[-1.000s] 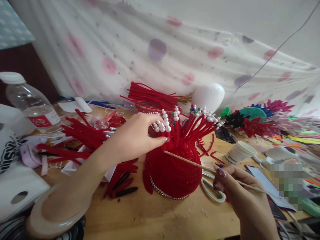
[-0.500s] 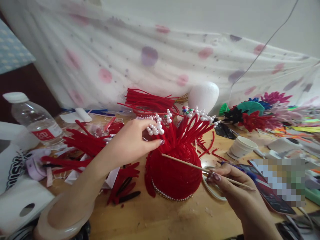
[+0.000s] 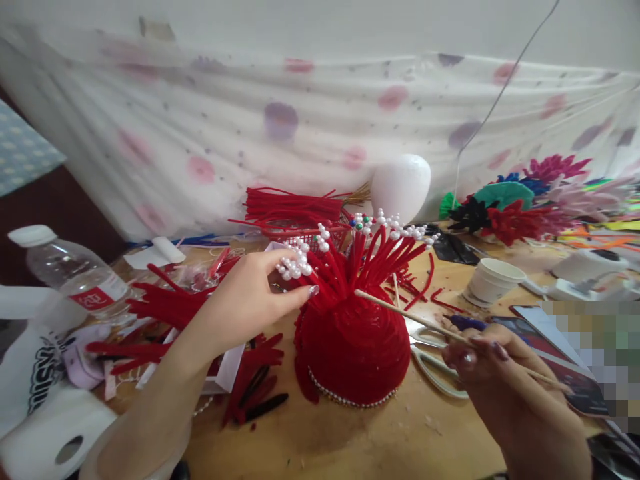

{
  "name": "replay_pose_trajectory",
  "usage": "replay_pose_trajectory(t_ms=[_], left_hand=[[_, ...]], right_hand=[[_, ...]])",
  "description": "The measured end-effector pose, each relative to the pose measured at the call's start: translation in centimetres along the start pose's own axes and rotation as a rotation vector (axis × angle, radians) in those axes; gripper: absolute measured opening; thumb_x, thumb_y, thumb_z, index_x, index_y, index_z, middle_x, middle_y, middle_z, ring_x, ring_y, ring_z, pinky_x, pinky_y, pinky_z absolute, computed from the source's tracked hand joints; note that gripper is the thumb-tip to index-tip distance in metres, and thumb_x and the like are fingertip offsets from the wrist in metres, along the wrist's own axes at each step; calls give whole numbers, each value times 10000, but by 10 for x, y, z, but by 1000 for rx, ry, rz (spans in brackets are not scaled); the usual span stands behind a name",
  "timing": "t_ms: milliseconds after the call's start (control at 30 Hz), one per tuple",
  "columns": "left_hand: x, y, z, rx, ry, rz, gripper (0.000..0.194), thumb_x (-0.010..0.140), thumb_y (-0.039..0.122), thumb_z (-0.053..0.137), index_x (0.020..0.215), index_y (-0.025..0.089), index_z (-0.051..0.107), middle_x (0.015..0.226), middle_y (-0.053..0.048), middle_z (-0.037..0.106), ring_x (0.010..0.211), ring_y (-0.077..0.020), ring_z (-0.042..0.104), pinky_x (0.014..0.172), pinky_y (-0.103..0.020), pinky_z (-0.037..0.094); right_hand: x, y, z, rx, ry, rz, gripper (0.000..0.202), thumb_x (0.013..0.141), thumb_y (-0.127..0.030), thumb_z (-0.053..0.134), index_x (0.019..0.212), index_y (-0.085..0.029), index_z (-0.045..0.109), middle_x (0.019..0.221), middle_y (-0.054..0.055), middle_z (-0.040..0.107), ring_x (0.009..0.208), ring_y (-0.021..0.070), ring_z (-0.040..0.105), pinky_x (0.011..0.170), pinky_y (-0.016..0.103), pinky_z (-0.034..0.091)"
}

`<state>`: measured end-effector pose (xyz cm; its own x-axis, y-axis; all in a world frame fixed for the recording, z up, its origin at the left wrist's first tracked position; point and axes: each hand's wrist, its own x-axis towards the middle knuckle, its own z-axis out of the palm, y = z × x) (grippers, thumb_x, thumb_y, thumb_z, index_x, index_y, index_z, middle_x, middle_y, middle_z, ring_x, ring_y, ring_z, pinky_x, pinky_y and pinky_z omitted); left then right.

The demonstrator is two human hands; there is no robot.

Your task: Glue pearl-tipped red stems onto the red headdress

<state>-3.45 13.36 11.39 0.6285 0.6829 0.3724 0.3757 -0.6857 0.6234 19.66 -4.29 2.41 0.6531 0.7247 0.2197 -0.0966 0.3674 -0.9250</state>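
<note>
A red fuzzy dome-shaped piece (image 3: 356,350) stands on the wooden table, edged below with small beads. Red stems (image 3: 370,263) rise from its top, tipped with white pearls (image 3: 395,230) and a few coloured beads. At its upper left, my left hand (image 3: 255,300) has its thumb and fingers apart around a pearl cluster (image 3: 296,261); whether they touch it is hard to see. My right hand (image 3: 510,380) pinches a thin wooden stick (image 3: 400,310), whose tip is at the base of the stems.
White-handled scissors (image 3: 435,370) lie right of the dome, near a paper cup (image 3: 494,281) and a phone (image 3: 565,373). Behind are a white foam head (image 3: 400,187) and a red basket (image 3: 305,233). A bottle (image 3: 80,277) and red strips (image 3: 170,300) occupy the left.
My right hand has moved right and toward me, and the stick's tip has shifted right and up on the dome. The view has shifted slightly. My left hand remains by the pearls.
</note>
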Motion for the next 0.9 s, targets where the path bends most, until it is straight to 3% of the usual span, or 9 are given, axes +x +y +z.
replay_pose_trajectory(t_ms=[200,333,600,767,900], left_hand=[[0,1,-1,43,5,-55,204,745,309,670,909,189,696,864,6,738,710,-173,636,673,-280,497],[1,1,-1,69,2,-46,196,744,327,672,879,186,695,846,6,734,718,-175,634,668,-278,495],[1,1,-1,51,-6,-57,215,749,333,665,905,189,695,883,0,740,761,-194,651,650,-284,488],[1,0,-1,42,-10,-59,235,750,340,668,925,185,696,892,-9,736,753,-189,647,674,-295,491],[1,-2,0,40,-2,-69,271,741,356,678,950,184,694,911,-16,733,775,-193,645,707,-305,497]], right_hand=[[0,11,-7,-236,-166,-37,177,721,-383,785,731,-222,711,697,33,673,626,150,627,547,210,506],[0,15,-8,-309,-152,-11,165,731,-374,783,769,-232,709,716,24,685,661,143,628,585,198,505],[-3,14,1,-248,-110,46,188,690,-396,815,762,-252,718,765,6,696,684,117,634,627,163,518],[3,21,-13,-288,-283,-34,106,715,-336,800,776,-268,746,875,35,714,813,176,679,716,234,555],[6,23,-16,-318,-284,-47,196,784,-458,715,854,-280,758,854,45,726,788,197,683,709,279,556]])
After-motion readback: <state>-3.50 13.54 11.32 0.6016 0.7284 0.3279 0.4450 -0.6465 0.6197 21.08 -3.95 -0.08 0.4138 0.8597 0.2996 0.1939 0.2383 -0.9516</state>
